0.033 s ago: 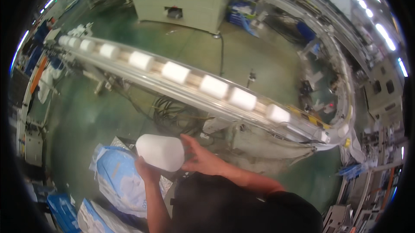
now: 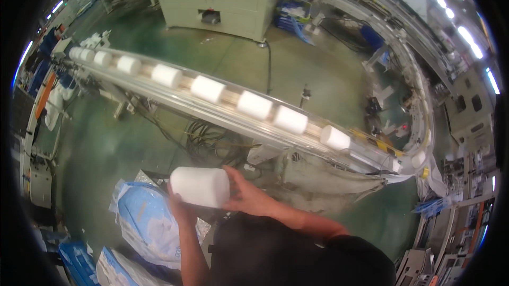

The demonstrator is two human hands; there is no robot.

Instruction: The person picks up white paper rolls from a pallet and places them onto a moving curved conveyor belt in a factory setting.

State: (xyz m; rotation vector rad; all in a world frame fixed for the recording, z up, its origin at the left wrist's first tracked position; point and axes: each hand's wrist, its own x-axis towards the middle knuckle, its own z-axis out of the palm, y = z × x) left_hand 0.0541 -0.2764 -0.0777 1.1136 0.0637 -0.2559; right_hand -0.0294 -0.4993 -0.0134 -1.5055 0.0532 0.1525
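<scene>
A thick white roll (image 2: 199,187), smooth and cylindrical, lies nearly level between my hands in front of my body. My left hand (image 2: 182,206) is closed round its left end from below, the thumb over its side. At the right end, my right hand (image 2: 239,192) presses its fingers against the roll's end face; some of the fingers are hidden behind it. Beyond my hands, several similar white rolls (image 2: 254,106) sit in a spaced row on a long conveyor (image 2: 180,97) that slants from far left to near right.
Blue-and-white plastic packages (image 2: 146,217) lie below and left of my hands. Coiled cables (image 2: 204,137) rest on the green floor under the conveyor. A pale machine cabinet (image 2: 222,0) stands at the back, and a curved conveyor track (image 2: 427,111) runs along the right.
The roll in my hands has tipped to a more level position and shifted slightly right. My right-hand fingers are closer against its end. The whole view has shifted a little.
</scene>
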